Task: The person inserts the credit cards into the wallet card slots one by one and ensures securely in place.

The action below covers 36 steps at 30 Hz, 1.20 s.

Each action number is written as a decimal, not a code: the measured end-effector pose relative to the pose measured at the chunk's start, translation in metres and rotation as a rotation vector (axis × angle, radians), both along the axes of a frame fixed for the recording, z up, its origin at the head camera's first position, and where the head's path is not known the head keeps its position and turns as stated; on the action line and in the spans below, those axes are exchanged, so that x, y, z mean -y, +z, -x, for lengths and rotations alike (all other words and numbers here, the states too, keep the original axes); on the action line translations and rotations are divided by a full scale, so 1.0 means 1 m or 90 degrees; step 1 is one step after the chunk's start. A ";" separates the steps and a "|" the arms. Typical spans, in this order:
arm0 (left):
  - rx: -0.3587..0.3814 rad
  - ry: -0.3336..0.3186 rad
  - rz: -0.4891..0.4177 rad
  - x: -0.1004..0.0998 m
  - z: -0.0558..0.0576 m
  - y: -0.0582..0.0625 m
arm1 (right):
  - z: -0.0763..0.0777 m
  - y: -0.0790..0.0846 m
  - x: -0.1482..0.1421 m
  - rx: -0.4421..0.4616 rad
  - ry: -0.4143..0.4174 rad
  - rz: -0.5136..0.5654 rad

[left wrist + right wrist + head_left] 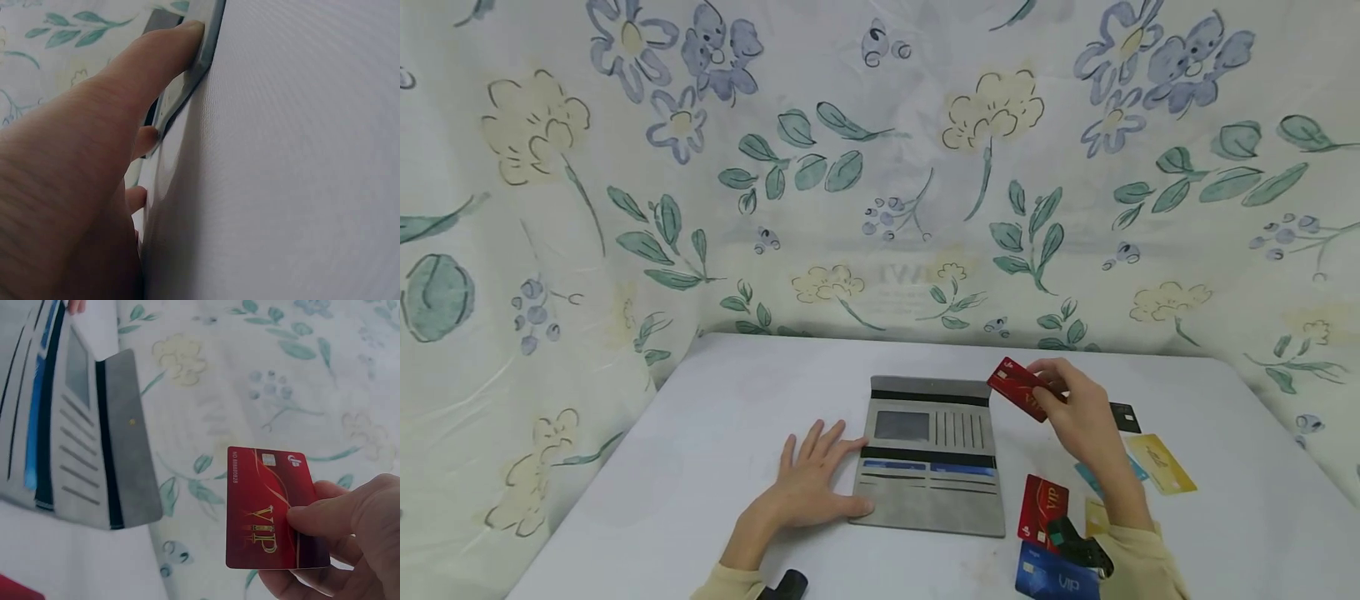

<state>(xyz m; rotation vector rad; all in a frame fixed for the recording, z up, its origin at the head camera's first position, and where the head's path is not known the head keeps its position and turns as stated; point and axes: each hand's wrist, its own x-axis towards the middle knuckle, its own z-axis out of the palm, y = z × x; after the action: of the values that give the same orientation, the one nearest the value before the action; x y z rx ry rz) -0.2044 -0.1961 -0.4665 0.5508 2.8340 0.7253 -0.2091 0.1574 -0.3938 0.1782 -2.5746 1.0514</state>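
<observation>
A grey wallet (925,512) lies unfolded on the white table, with a clear window, several slots and two blue cards (961,469) tucked in its lower pockets. My left hand (808,487) is spread flat at the wallet's left side; its thumb rests on the lower left corner, as the left wrist view also shows. Above the table, right of the wallet's top flap, my right hand (1086,412) pinches a red VIP card (262,512) between thumb and fingers. The card's printed face with a chip shows in the right wrist view.
Right of the wallet lie a red VIP card (1042,504), a blue VIP card (1052,575), a gold card (1165,465), a black card (1125,417) and a light blue card (1088,477), some partly behind the right arm. A flowered curtain (910,167) hangs behind the table (760,383).
</observation>
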 end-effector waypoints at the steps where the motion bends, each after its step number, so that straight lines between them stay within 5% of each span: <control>1: 0.000 0.000 0.000 0.000 0.000 0.000 | 0.000 0.003 0.003 -0.003 0.002 0.005; 21: -0.012 0.003 0.002 0.004 0.004 -0.004 | -0.002 0.004 0.079 -0.001 0.136 0.037; 36: -0.006 0.015 -0.003 -0.003 0.000 -0.002 | 0.008 -0.012 0.108 0.019 0.163 0.068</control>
<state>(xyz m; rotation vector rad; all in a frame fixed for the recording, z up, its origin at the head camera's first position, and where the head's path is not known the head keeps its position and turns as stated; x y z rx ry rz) -0.2049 -0.1936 -0.4690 0.5238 2.8534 0.7361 -0.2167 0.0491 -0.4060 0.4771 -2.5622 1.2874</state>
